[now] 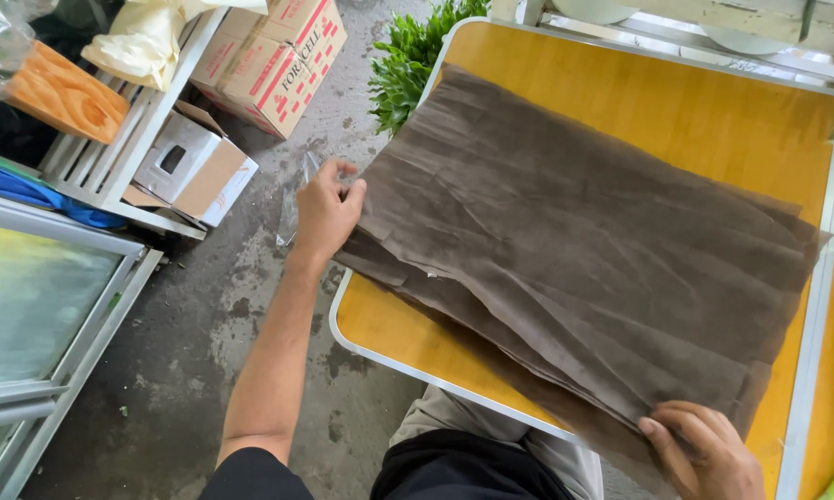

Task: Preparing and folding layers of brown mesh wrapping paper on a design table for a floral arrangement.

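Nearest the lens, the right hand (704, 454) is pressing down on the near corner of a stack of dark brown fabric sheets (574, 250), its fingers lying flat on the top layer with the thumb along the edge, so the hand is resting open on the cloth rather than closing around it. Just below, the person's dark shirt and pale trousers (491, 444) are showing at the bottom edge. Across the stack, the left hand (327, 211) is pinching the far left corner of the sheets, thumb and fingers closed together on the cloth where it is overhanging the table's side. These brown sheets are lying spread in loosely fanned layers over a yellow-topped folding table (704, 111) with a pale metal rim, covering most of its surface and hanging slightly past the near edge. Beside the left hand, a scrap of clear plastic film (296, 199) is lying on the stained concrete floor (204, 370). Further left, cardboard boxes (269, 65) are sitting by a white slatted rack (111, 148), and green leafy foliage (412, 60) is standing near the table's far left corner.
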